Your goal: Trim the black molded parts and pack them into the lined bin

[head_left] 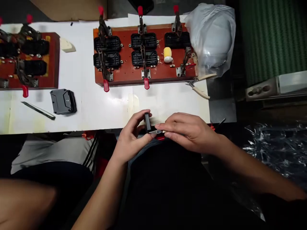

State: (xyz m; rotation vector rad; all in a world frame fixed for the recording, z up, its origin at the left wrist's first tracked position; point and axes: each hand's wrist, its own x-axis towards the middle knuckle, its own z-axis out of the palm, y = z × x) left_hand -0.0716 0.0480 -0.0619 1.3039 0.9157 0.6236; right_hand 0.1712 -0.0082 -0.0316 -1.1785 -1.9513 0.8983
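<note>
The part [147, 122] is black, the fixture [126, 71] reddish-brown, clamp handles [146, 83] red.

The held part [147, 122] looks matt black plastic, the far-right bag [213, 35] crinkled glossy film, the table sheet [107, 108] smooth white paper, the clamps [143, 52] dull metal with shiny plastic grips [146, 83]

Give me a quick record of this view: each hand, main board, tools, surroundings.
Left hand: holds a small black part
Right hand: pinches a small metallic item beside it, kind unclear
Main board: reddish-brown, red-handled clamps, five black pieces, one yellow-and-white object
Tools: pliers with cream handles, right
Surroundings: second clamp board, left; translucent plastic bag, far right
</note>
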